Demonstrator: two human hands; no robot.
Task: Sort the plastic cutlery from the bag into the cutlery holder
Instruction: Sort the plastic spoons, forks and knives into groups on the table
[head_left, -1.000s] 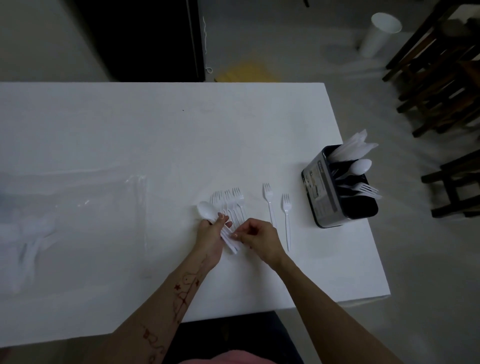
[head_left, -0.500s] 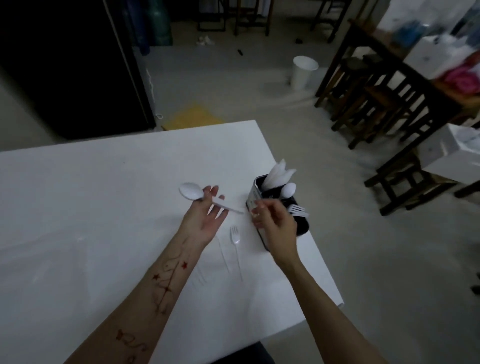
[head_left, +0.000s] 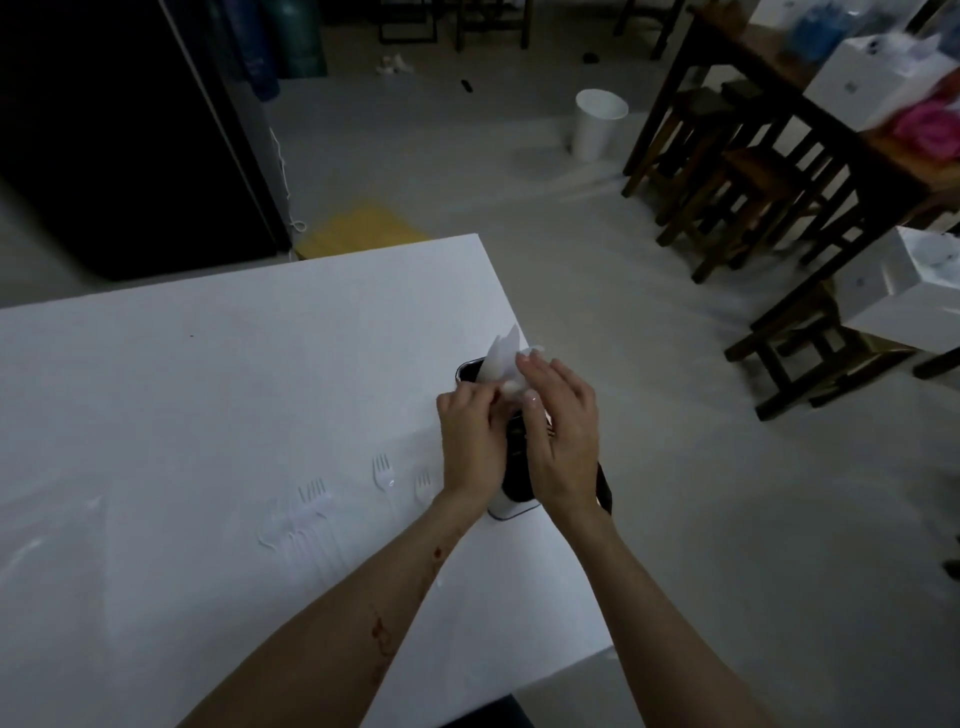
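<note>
A: Both hands are over the cutlery holder (head_left: 511, 488) at the surface's (head_left: 208, 389) right edge. The left hand (head_left: 470, 441) has its fingers curled at something white right at the rim; I cannot tell what it is, or whether they truly grip it.

B: And the right hand (head_left: 563, 436)?

A: Fingers straight and relaxed, resting against the white cutlery (head_left: 504, 353) that stands up out of the holder. Nothing grasped there.

B: What's left to sort?

A: Two single forks (head_left: 383, 470) lie just left of the holder, and a loose fork cluster (head_left: 306, 519) beside them; too blurred to count. No bag in view.

B: How would they handle?

A: I'd judge them very light, thin, a little flexible and slick. Best pinched at the handle, several together, and dropped in handle first.
</note>
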